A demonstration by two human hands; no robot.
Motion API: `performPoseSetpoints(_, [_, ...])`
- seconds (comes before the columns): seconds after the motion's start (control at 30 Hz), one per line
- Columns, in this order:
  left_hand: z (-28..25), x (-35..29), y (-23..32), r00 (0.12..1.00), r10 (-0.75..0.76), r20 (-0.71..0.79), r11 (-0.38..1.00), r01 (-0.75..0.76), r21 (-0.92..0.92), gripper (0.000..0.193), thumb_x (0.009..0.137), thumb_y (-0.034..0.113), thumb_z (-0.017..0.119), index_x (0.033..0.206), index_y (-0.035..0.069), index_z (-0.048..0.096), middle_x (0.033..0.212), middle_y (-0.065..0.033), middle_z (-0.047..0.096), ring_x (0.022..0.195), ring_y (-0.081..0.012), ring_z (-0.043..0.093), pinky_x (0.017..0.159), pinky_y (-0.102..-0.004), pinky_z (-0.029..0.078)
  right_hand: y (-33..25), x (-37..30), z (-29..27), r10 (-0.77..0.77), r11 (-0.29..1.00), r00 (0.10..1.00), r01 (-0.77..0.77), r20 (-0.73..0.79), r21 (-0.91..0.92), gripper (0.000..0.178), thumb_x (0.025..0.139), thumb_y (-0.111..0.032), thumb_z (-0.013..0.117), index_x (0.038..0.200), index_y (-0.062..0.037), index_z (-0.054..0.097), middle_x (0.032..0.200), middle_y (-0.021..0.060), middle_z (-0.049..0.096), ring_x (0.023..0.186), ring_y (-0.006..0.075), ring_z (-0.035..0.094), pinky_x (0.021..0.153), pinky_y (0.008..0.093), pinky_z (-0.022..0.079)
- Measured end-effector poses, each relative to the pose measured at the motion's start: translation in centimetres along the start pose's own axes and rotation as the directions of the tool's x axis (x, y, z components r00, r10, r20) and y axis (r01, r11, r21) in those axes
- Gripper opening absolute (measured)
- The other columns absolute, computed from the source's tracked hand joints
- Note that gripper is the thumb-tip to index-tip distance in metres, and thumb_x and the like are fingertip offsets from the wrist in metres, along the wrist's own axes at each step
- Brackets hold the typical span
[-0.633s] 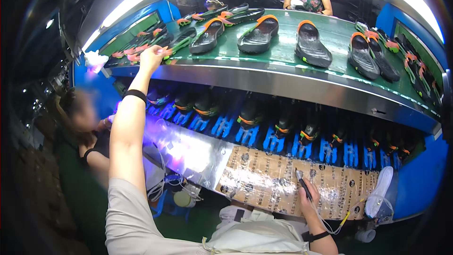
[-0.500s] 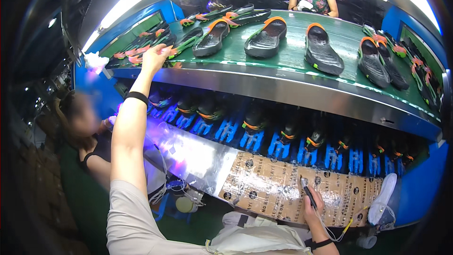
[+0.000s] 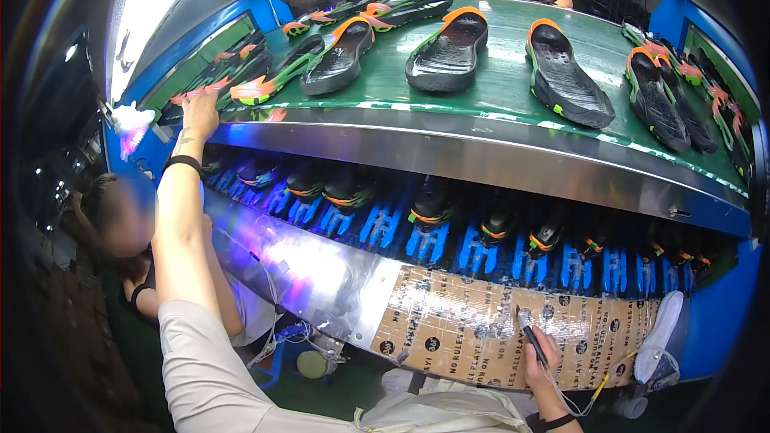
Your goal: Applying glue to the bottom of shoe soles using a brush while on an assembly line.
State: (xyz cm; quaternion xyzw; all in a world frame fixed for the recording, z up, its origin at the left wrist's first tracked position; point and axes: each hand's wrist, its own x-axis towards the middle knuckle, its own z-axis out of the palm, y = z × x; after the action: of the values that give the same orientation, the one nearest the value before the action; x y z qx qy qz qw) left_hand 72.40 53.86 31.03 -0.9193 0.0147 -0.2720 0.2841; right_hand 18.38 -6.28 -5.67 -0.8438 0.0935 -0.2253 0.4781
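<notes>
Head view: the left hand (image 3: 200, 113) is on an orange-tipped shoe piece (image 3: 182, 99) at the left end of the green belt (image 3: 507, 56) — I can't tell if it grips. Well apart, below the belt, the right hand (image 3: 544, 359) is wrapped around a black pen-like tool (image 3: 529, 337).

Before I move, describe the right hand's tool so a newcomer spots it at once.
Start at the brown cardboard sheet below the row of blue supports. Just right of its middle, near the lower edge, is the right hand. It holds a slim, pen-like tool, black with a grey front part, unlike the broad white shoe-shaped thing at the sheet's right end.
</notes>
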Motion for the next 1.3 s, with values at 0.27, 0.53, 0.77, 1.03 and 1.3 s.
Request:
performPoseSetpoints(0.27, [-7.0, -5.2, 4.3, 0.995, 0.049, -0.087, 0.980, -0.065, -0.187, 0.015, 0.083, 0.009, 0.071, 0.096, 0.002, 0.069, 0.097, -0.0234, 0.070, 0.098, -0.0420, 0.070, 0.087, -0.0516, 0.057, 0.1, -0.4, 0.0, -0.005, 1.000, 1.000, 0.005, -0.020, 0.004, 0.036, 0.092, -0.009, 0.068, 0.124, 0.0056, 0.069, 0.094, 0.0186, 0.069, 0.082, 0.0333, 0.065, 0.077, 0.0410, 0.051])
performPoseSetpoints(0.53, [-15.4, -21.2, 14.1, 0.967, -0.219, -0.131, 0.892, 0.144, -0.429, 0.016, 0.084, 0.012, 0.073, 0.091, 0.000, 0.066, 0.091, -0.0248, 0.068, 0.088, -0.0452, 0.070, 0.079, -0.0525, 0.058, -1.3, -0.3, 0.1, -0.068, 0.995, 0.995, 0.072, -0.068, 0.071, 0.035, 0.092, -0.006, 0.070, 0.126, 0.0027, 0.070, 0.095, 0.0191, 0.069, 0.082, 0.0328, 0.068, 0.076, 0.0393, 0.053])
performPoseSetpoints(0.77, [-14.2, -40.2, 29.7, 0.962, 0.121, 0.246, 0.710, 0.090, -0.699, 0.014, 0.086, 0.014, 0.070, 0.089, 0.000, 0.068, 0.088, -0.0267, 0.070, 0.083, -0.0476, 0.071, 0.075, -0.0542, 0.058, -0.6, -0.5, 0.4, -0.134, 0.982, 0.982, 0.150, -0.136, 0.117, 0.033, 0.094, -0.007, 0.069, 0.126, 0.0030, 0.070, 0.096, 0.0186, 0.070, 0.083, 0.0316, 0.068, 0.076, 0.0383, 0.053])
performPoseSetpoints(1.03, [-14.2, -35.3, 25.9, 0.969, -0.055, -0.241, 0.394, -0.201, -0.897, 0.014, 0.088, 0.013, 0.069, 0.078, 0.003, 0.072, 0.083, -0.0226, 0.071, 0.079, -0.0443, 0.067, 0.072, -0.0504, 0.054, -0.1, -0.8, 0.3, -0.166, 0.977, 0.979, 0.180, -0.120, 0.112, 0.033, 0.094, -0.008, 0.069, 0.125, 0.0019, 0.070, 0.092, 0.0169, 0.068, 0.080, 0.0321, 0.065, 0.074, 0.0393, 0.052])
performPoseSetpoints(1.3, [-12.7, -10.7, 13.3, 0.927, -0.215, -0.308, 0.793, -0.019, -0.609, 0.032, 0.097, 0.032, 0.069, 0.094, 0.001, 0.075, 0.093, -0.0265, 0.068, 0.091, -0.0453, 0.067, 0.083, -0.0537, 0.053, -0.1, -0.6, 0.7, -0.168, 0.979, 0.975, 0.182, -0.144, 0.090, 0.034, 0.092, -0.008, 0.071, 0.125, 0.0005, 0.070, 0.094, 0.0180, 0.069, 0.082, 0.0333, 0.066, 0.075, 0.0404, 0.052])
